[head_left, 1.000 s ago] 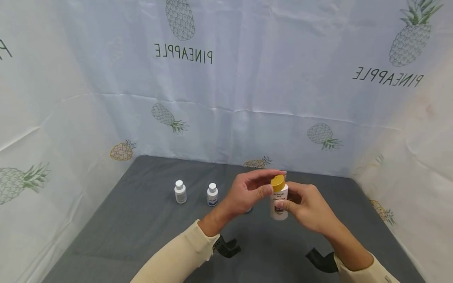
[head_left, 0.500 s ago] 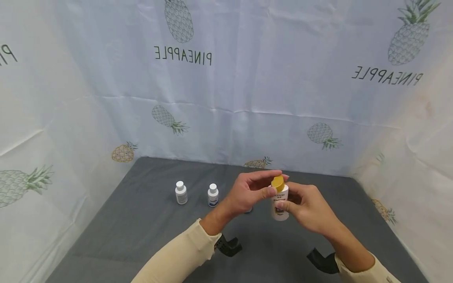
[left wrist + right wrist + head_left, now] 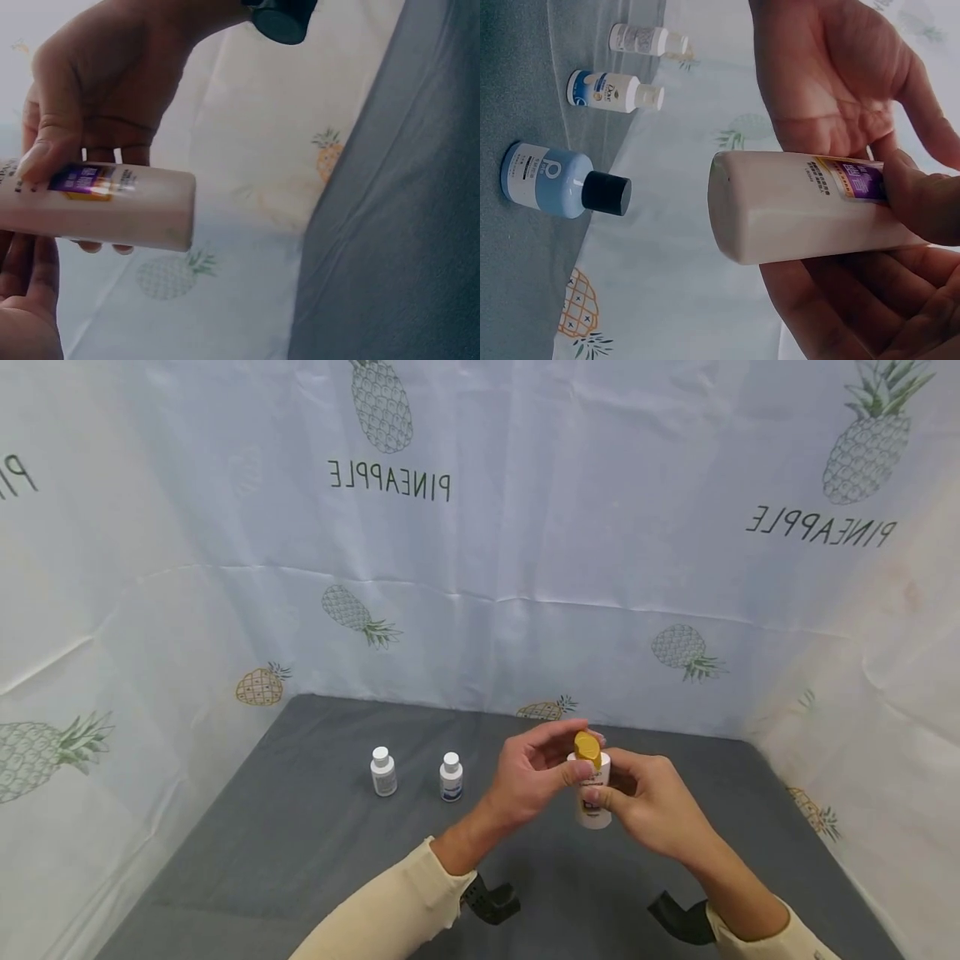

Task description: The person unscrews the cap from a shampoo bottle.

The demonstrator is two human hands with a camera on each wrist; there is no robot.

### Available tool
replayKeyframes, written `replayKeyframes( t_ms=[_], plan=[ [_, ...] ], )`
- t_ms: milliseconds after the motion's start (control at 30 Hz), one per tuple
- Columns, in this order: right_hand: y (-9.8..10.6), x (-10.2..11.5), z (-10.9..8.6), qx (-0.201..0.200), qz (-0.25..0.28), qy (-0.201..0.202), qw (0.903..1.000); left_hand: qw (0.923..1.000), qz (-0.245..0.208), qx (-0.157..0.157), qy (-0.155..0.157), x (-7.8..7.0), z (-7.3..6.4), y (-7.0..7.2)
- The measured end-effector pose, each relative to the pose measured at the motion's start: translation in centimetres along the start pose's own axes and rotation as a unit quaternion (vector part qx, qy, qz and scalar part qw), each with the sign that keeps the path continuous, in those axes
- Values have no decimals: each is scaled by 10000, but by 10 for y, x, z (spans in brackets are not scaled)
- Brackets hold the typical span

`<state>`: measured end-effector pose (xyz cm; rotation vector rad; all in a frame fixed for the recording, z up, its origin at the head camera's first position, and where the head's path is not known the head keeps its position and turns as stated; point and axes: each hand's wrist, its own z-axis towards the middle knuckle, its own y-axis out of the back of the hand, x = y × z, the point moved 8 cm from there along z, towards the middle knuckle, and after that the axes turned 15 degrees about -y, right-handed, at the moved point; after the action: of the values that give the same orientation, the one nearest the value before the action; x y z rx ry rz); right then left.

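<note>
Held up over the grey table is a white bottle with a yellow cap, cap uppermost. My right hand grips its body, thumb across the front label. At the top, my left hand holds the cap, its thumb at the cap's lower edge and its fingers behind. The flat top of the cap tilts toward the head camera. In the right wrist view the bottle's base juts out below the hands, and a purple label shows beside the right thumb. Neither wrist view shows the cap.
Two small white bottles, one on the left and one nearer the middle, stand on the grey cloth. A blue bottle with a black cap stands near them, hidden in the head view. Pineapple-print curtains enclose the table.
The yellow cap has turned and tilted, so more of its flat top shows. My left hand has shifted slightly with it, while the right hand keeps the bottle nearly still.
</note>
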<state>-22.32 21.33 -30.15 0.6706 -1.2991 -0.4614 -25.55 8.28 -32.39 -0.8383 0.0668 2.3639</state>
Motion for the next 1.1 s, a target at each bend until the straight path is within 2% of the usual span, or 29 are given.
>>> replayKeyframes(
  t_ms=[133,267,600,700,933,1000,1100],
  plan=[
    [0,0,-1,33,21,33,10000,9999,-137,48,8,-1,3,0],
    [-1,2,-1,46,77,79,9999,10000,31,-64,-27,-1,4,3],
    [-3,-2,0,-80,200,-159,9996,9946,467,-930,-60,3,-4,6],
    [-4,-5,1,-142,218,-228,9994,9926,542,-1084,-79,3,-5,5],
    [-5,-9,2,-226,141,-331,9991,9911,770,-1083,-3,4,-6,3],
    [-6,-10,2,-211,147,-357,9990,9924,696,-1011,6,3,-7,2],
    [-6,-10,2,-182,176,-372,9990,9961,336,-810,-66,2,-6,2]
  ],
)
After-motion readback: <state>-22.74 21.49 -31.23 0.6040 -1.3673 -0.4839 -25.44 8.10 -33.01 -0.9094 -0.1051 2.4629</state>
